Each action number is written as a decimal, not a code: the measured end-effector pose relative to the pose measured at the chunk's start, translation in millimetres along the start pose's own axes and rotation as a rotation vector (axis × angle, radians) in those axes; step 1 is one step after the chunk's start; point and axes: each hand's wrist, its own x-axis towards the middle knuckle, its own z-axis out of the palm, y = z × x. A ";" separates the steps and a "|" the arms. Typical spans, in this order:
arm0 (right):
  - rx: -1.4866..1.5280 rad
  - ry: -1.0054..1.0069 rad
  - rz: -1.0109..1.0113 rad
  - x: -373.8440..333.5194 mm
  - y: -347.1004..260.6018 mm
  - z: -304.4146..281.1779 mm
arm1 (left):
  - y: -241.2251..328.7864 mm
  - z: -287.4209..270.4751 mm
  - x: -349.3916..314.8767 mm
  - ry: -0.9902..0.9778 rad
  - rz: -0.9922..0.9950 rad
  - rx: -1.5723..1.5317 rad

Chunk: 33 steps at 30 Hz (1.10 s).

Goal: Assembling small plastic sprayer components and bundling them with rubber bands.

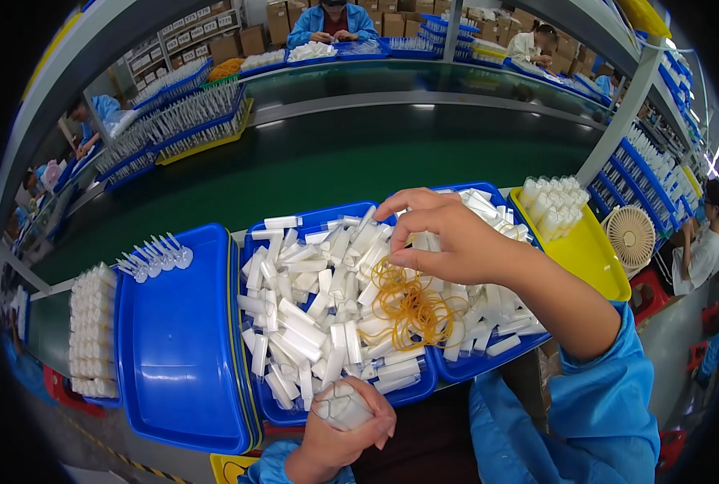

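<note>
Low at the centre, my left hand (339, 427) is wrapped round a bundle of white tubes (343, 406), seen end-on with clear rims. My right hand (448, 238) hovers above the trays, its fingers curved and its thumb apart from the index finger; nothing shows between them. Just below it lies a tangled heap of yellow rubber bands (416, 310). The bands rest on many loose white tubes with clear ends (299, 327), which fill a blue tray (426, 389). A second blue tray (472, 367), partly hidden by my right arm, holds more such tubes.
At left, stacked blue trays (182, 347) carry a few clear stemmed pieces (162, 256); beside them stands a block of white tubes (93, 331). A yellow tray (610, 278) with upright tubes and a fan (630, 235) are right. Beyond the green belt (335, 157), people work.
</note>
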 end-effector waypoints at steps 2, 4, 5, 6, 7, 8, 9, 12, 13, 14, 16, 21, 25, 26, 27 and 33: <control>0.090 0.026 0.034 -4.7 -13.2 -2.6 | 3.0 3.4 7.0 0.052 0.089 -0.006; 0.203 -0.001 0.047 -11.7 -28.2 -2.9 | 4.4 9.8 9.9 0.176 0.187 0.041; 0.260 -0.016 0.053 -15.7 -35.0 -0.6 | 5.4 12.2 11.2 0.192 0.233 0.050; 0.273 -0.010 0.035 -21.3 -40.2 3.5 | 6.4 14.4 13.8 0.208 0.277 0.059; 0.277 -0.031 0.027 -26.6 -45.6 6.5 | 7.5 16.0 15.4 0.224 0.320 0.068; 0.281 -0.053 0.021 -31.6 -51.1 8.9 | 9.7 17.0 15.3 0.146 0.248 0.040; 0.289 -0.075 0.011 -36.3 -57.1 11.9 | 13.2 17.5 13.6 0.073 0.176 0.015; 0.567 -0.202 0.065 -52.8 -64.4 25.8 | 17.3 12.0 9.4 -0.230 -0.096 -0.187; 0.707 -0.257 0.103 -57.2 -63.3 27.7 | 16.8 9.4 7.5 -0.347 -0.197 -0.276; 0.801 -0.344 0.132 -60.6 -63.9 24.8 | 10.4 2.4 6.0 -0.516 -0.131 -0.223; 1.184 -0.417 0.139 -72.1 -57.5 31.8 | 12.2 10.6 10.0 -0.759 -0.034 -0.383; 1.951 -0.242 0.198 -87.5 -74.8 18.8 | 32.5 25.8 10.9 -0.708 -0.078 -0.319; 1.844 -0.057 0.229 -93.1 -78.3 10.8 | 7.2 35.2 3.1 0.015 0.174 0.471; 1.496 -0.245 0.181 -92.6 -85.0 10.2 | 2.5 29.9 4.5 -0.012 0.230 0.631; 0.799 -0.383 -0.040 -95.0 -91.8 13.6 | -4.7 21.6 9.6 -0.046 0.280 0.788; 1.139 -0.371 -0.193 -119.1 -121.4 61.1 | 14.0 22.7 9.6 0.027 0.015 0.455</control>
